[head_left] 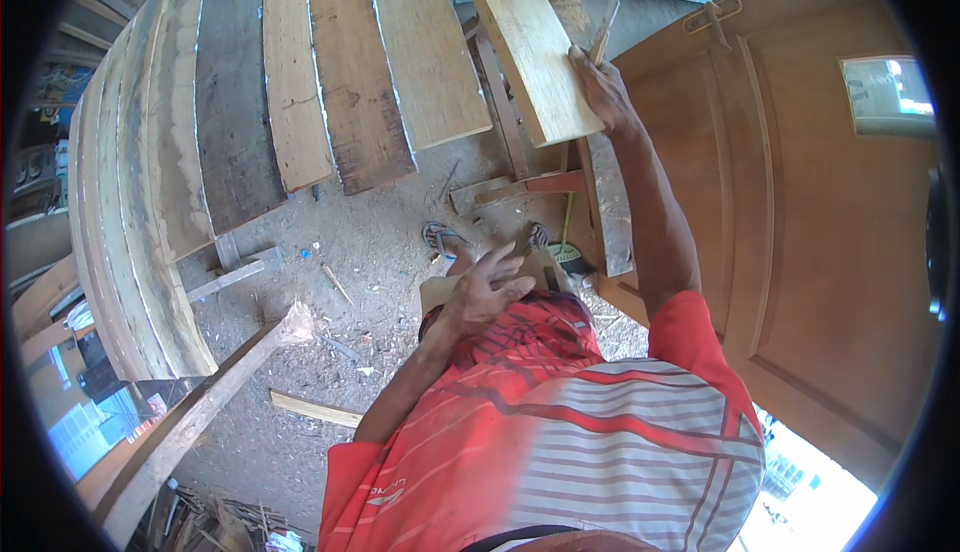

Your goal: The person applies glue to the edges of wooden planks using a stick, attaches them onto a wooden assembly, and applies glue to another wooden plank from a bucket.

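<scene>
My right hand reaches forward and grips the right edge of a pale wooden plank that leans with the others. A thin wood strip sticks up beside its fingers. My left hand hangs in front of my body with its fingers spread, holding nothing, above the sawdust-covered floor. My sandalled feet show below it.
Several wider planks, grey and brown, lean in a row at the left. A large brown panelled door stands on the right. A long timber beam and wood scraps lie on the ground at the lower left.
</scene>
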### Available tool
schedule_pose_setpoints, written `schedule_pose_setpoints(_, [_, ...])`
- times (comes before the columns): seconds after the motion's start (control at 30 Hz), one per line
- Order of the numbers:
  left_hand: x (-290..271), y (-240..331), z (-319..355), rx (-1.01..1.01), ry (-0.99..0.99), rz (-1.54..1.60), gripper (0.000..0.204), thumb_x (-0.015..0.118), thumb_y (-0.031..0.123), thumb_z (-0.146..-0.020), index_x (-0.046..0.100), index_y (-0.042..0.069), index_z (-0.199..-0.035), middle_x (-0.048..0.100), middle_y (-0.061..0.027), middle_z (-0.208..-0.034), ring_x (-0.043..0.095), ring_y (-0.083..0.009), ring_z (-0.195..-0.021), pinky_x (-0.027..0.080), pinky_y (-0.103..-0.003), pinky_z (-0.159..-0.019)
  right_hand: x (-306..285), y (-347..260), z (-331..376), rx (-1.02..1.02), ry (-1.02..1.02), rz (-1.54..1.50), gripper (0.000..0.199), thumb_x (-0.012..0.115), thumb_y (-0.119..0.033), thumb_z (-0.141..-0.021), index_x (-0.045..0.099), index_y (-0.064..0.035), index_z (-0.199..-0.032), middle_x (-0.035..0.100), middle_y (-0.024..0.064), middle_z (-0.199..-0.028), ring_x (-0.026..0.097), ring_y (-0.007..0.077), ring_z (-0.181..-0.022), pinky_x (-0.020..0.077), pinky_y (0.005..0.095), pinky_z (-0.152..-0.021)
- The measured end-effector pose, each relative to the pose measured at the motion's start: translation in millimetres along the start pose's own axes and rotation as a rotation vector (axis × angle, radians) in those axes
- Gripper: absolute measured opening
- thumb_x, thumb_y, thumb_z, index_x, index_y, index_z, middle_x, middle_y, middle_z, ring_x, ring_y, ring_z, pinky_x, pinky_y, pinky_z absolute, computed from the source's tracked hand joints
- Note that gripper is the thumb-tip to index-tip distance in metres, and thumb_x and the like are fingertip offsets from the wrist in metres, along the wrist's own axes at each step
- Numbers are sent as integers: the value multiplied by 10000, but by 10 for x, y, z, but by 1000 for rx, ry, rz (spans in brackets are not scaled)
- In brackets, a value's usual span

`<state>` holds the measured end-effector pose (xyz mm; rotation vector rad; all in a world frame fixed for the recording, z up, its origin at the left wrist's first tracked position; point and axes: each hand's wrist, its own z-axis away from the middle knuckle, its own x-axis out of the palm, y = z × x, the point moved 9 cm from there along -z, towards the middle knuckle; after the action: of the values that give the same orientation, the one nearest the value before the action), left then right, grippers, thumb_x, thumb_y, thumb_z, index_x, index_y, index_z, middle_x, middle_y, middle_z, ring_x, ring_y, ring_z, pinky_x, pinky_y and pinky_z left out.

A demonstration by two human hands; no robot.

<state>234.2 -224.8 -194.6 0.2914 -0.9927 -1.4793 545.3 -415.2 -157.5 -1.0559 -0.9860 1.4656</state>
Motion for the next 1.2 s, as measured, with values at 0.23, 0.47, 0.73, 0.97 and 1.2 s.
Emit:
schedule_pose_setpoints(0.23, [832, 1351, -494, 742, 400, -262, 943, 803, 300, -878, 244, -37, -1558, 474, -278, -1463, 522, -342, -1334, 435, -425, -1112, -99, 462, 274, 82, -56, -238, 571, 589, -498, -1011, 708, 44, -1144, 713, 66, -1012, 637, 130, -888, 505, 297, -764])
schedule_pose_setpoints(0.47, [967, 1635, -475, 947, 701, -5, 793, 730, 32, -888, 289, -74, -1538, 493, -193, -1436, 544, -247, -1272, 475, -353, -1070, 13, 384, 837, 97, -84, -360, 613, 582, -499, -1008, 673, 48, -1269, 729, 138, -1075, 659, 193, -980, 504, 326, -866])
schedule_pose_setpoints(0.73, [1129, 1706, 120, 1045, 768, 85, 671, 639, 2, -925, 343, -90, -1521, 522, -204, -1421, 551, -239, -1266, 473, -355, -1065, 166, 36, 1143, 67, -281, -565, 544, 567, -400, -1033, 608, 12, -1387, 701, 86, -1057, 637, 157, -909, 495, 295, -809])
schedule_pose_setpoints(0.97, [1261, 1388, 1041, 1032, 883, -21, 658, 678, 135, -899, 439, -116, -1458, 552, -194, -1391, 560, -254, -1254, 440, -390, -1076, 189, -260, 1284, -18, -306, -455, 536, 606, -359, -1017, 598, 42, -1373, 661, 45, -984, 526, 65, -748, 436, 248, -643])
schedule_pose_setpoints(1.2, [914, 605, 2589, 792, 977, -30, 944, 668, 335, -752, 351, -156, -1494, 500, -277, -1432, 575, -361, -1256, 500, -436, -1033, 353, -246, 2048, 32, -334, -454, 596, 644, -367, -1001, 561, 77, -1390, 680, 65, -1025, 572, 85, -776, 431, 252, -593])
